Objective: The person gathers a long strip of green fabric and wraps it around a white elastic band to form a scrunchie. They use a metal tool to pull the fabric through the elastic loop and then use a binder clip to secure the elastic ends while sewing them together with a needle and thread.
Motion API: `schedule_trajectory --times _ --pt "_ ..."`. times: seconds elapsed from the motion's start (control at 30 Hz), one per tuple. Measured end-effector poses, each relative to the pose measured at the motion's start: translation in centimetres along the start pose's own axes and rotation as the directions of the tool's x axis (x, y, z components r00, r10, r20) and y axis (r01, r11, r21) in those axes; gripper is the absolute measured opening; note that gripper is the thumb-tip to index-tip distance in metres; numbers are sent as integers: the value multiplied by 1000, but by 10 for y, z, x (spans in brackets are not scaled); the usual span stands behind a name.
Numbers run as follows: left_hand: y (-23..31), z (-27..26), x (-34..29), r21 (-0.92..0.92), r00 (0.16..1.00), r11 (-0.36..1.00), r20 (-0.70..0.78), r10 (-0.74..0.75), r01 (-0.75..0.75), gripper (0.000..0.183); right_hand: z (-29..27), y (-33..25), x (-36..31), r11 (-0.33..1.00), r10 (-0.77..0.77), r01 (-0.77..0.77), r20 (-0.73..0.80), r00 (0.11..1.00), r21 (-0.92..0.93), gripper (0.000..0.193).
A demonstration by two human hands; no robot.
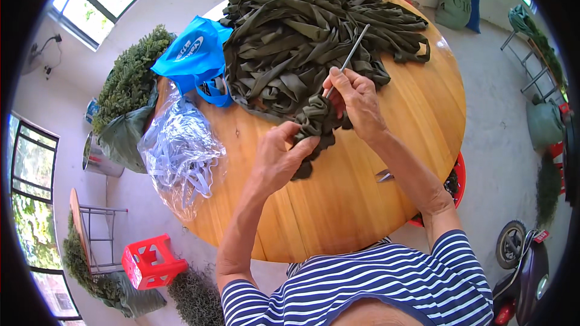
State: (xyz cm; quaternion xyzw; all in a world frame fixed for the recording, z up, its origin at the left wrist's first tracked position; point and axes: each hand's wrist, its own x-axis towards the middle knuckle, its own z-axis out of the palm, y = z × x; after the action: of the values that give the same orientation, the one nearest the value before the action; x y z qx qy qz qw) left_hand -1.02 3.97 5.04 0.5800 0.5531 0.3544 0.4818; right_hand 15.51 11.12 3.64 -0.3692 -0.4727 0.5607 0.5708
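My left hand (pixel 279 156) pinches a bunched, ruffled piece of dark green fabric (pixel 315 116) above the round table. In my right hand (pixel 357 101), between thumb and fingers, is a thin metal rod (pixel 356 46) that slants up and away to the right. The rod's lower end meets the ruffled folds; whether it passes through them is hidden. Some of the fabric hangs below my left fingers. Just beyond both hands lies a large heap of dark green fabric strips (pixel 284 36). Small scissors (pixel 384 175) rest on the tabletop, partly under my right forearm.
The wooden table (pixel 338 211) also bears a blue bag (pixel 190 51) and a clear plastic bag of pale straps (pixel 184 151) at its left. Green artificial foliage (pixel 130 75) stands beyond them. A red stool (pixel 153 261) is at lower left, a red basket (pixel 461 181) at right.
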Motion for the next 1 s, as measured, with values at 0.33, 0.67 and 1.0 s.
schedule_trajectory --times 0.33,0.67,1.0 --pt "-12 -5 -22 341 986 925 38 163 -166 21 -16 -1 -11 1000 20 -18 -71 997 17 34" --pt "-13 8 -13 -98 995 994 82 59 -51 20 5 12 -30 999 7 -8 -34 999 -45 35" --pt "-30 -4 -28 103 996 994 80 38 -46 21 -2 21 -23 998 34 -40 -93 995 -56 34"
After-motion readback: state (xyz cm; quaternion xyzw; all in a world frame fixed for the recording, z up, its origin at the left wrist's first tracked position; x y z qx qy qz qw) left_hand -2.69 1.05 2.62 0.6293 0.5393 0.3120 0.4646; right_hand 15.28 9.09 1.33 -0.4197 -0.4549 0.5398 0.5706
